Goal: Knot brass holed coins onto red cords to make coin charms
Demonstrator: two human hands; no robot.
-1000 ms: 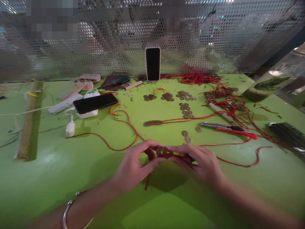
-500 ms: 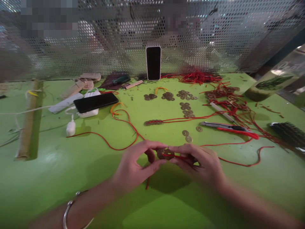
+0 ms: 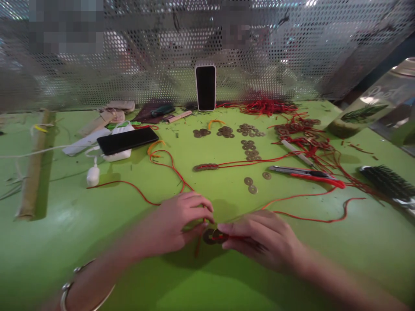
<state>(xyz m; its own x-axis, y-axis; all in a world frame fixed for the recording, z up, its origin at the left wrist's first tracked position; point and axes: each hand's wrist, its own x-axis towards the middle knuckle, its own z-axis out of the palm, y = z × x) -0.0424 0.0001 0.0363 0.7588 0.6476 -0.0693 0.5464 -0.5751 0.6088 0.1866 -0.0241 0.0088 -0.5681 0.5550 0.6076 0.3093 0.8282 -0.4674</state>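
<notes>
My right hand (image 3: 262, 239) pinches a pair of overlapping brass coins (image 3: 210, 236) with square holes, low over the green table. Red cord runs through the coins and back under the right fingers. Just left of them, my left hand (image 3: 186, 220) has its thumb and forefinger closed on a red cord (image 3: 197, 248), whose short end hangs below. A finished-looking strip of coins laced with red cord (image 3: 205, 167) lies beyond the hands. Two loose coins (image 3: 253, 189) touch each other nearby, and a single coin (image 3: 266, 176) lies to their right.
Small coin piles (image 3: 248, 129) lie farther back. To the right are a red-handled utility knife (image 3: 308, 173), a brush (image 3: 389, 183), corded coins (image 3: 301, 129) and a glass bottle (image 3: 363, 110). Phones (image 3: 205, 88) (image 3: 128, 140), a charger (image 3: 93, 175) and a tube (image 3: 34, 172) stand or lie around.
Both hands have come lower and nearer with the coins. My left hand has let go of the coins and moved slightly left, onto the cord; my right hand keeps its pinch.
</notes>
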